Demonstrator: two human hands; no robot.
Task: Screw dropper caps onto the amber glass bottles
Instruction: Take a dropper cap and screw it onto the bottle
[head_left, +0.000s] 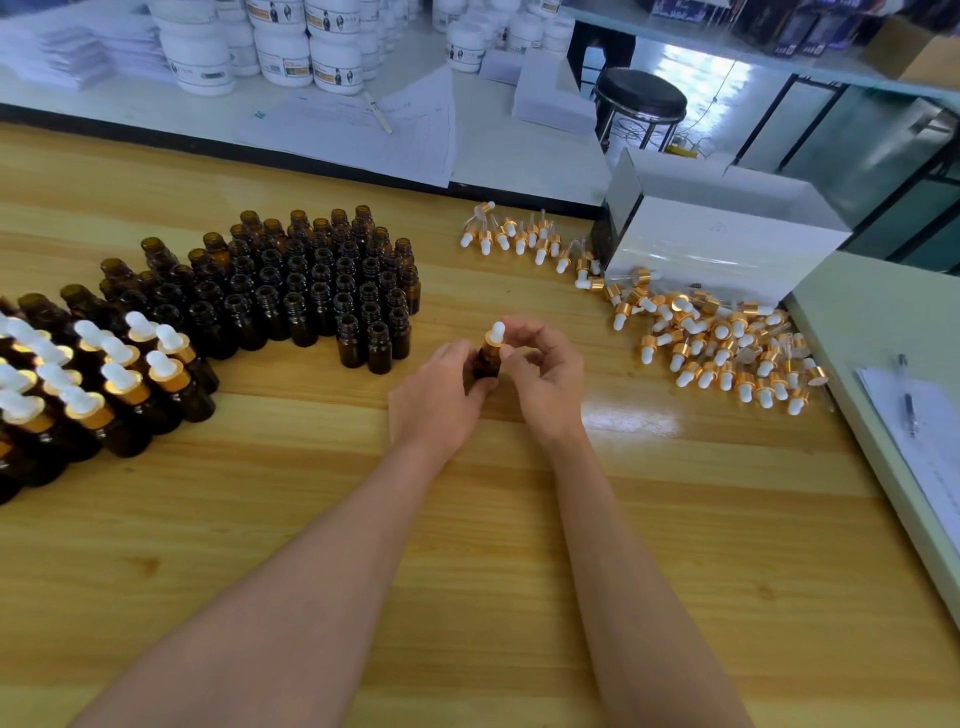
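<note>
At the table's centre my left hand (441, 395) grips a small amber bottle (487, 361) round its body. My right hand (545, 369) pinches the dropper cap (496, 335), gold collar and white bulb, that sits on the bottle's neck. Several uncapped amber bottles (311, 291) stand in rows to the left of my hands. Further left stand several capped bottles (104, 374) with white bulbs. A loose heap of dropper caps (727, 348) lies to the right, with a thinner trail of caps (519, 239) running toward the back.
A white box (717, 244) stands behind the cap heap on the wooden table (467, 571). A pale green board (857, 332) with papers and a pen (908, 400) borders the right edge. White jars (291, 52) and paper sheets fill the far counter; a black stool (641, 98) stands beyond.
</note>
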